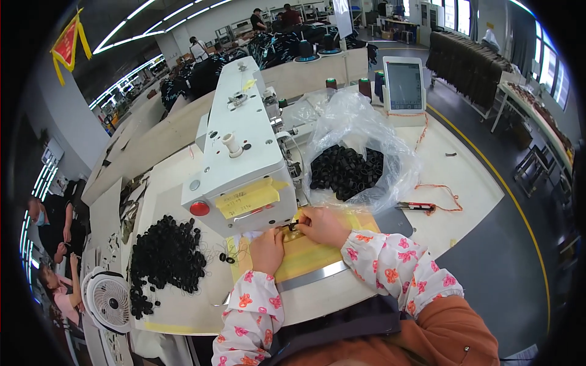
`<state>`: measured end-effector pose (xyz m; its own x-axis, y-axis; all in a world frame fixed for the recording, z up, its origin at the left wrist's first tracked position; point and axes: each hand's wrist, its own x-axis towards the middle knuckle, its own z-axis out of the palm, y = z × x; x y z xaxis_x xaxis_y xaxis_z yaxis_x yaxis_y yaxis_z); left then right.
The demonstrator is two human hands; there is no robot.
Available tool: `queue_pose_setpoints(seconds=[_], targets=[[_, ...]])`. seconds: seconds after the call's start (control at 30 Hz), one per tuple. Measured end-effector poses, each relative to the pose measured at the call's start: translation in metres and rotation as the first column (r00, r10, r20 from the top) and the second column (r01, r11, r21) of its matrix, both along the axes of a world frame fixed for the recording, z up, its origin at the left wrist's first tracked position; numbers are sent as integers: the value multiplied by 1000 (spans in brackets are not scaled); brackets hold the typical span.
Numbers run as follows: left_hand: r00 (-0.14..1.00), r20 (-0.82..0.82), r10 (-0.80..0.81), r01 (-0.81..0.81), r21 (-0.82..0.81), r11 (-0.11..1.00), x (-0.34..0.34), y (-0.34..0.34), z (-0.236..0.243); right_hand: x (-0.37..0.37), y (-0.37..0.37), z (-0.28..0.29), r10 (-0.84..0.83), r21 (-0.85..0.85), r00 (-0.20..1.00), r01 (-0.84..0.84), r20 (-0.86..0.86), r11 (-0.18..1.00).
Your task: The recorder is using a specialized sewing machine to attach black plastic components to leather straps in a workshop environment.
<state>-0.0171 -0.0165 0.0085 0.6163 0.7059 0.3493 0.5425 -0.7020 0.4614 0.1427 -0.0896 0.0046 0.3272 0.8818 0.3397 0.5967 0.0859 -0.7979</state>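
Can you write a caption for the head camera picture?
Both hands hold a small black loop under a white sewing machine.

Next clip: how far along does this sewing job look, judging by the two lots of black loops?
Done, it seems: a heap of black loops lies spread at the machine's left. In hand: the left hand and right hand press one small black piece under the sewing machine; neither grip can be made out. Left: a clear plastic bag still holds many black loops, so roughly midway, as a guess.

The sewing machine [241,152] is blocking the way straight ahead, with a heap of black loops [165,253] crowding the left. A plastic bag [357,152] is hemming the right; bare table [470,183] is lying open beyond it.
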Motion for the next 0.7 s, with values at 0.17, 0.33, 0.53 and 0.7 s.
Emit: queue_pose_setpoints(seconds=[0.17, 0.33, 0.53, 0.7], targets=[[927, 20, -373, 371, 78, 925, -11, -25, 0, -4, -7, 10, 79, -88, 991, -70, 110, 994], [911, 152, -384, 396, -59, 916, -14, -21, 6, 2, -7, 17, 113, -312, 891, -269, -439, 911], [933, 292, -209, 266, -173, 948, -12, -4, 11, -10, -13, 18, 259, -205, 955, -284, -143, 936], [880, 339, -333, 403, -164, 900, -2, -1, 7, -27, -31, 26, 657, -195, 747, -663, -101, 723]])
